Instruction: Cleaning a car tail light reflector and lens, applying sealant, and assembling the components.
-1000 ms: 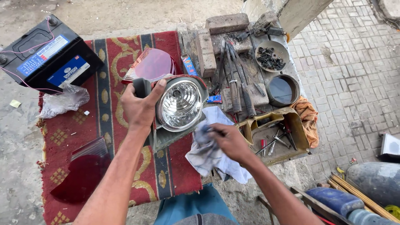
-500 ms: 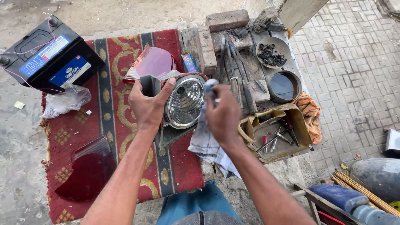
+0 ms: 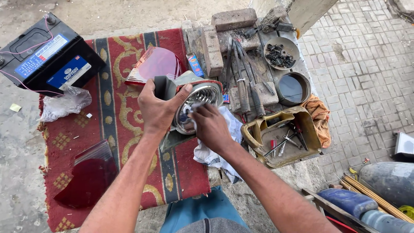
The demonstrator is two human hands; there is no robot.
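Note:
My left hand [image 3: 158,108] grips a round headlight [image 3: 202,97] with a shiny chrome reflector and a grey back housing, tilted above a red patterned rug [image 3: 116,125]. My right hand [image 3: 210,126] presses a white cloth [image 3: 215,151] into the reflector bowl, fingers bunched on the cloth. The cloth's loose end hangs down below the lamp.
A black car battery [image 3: 45,56] sits at the far left. Red lamp lenses lie on the rug [image 3: 155,64] [image 3: 88,177]. Bricks [image 3: 233,19], hand tools [image 3: 243,82], round tins [image 3: 292,88] and a cut yellow jug [image 3: 280,136] holding tools crowd the right.
The right hand lifted the cloth from below the lamp and brought it into the reflector. The left hand tilted the headlight so its face turns more to the right.

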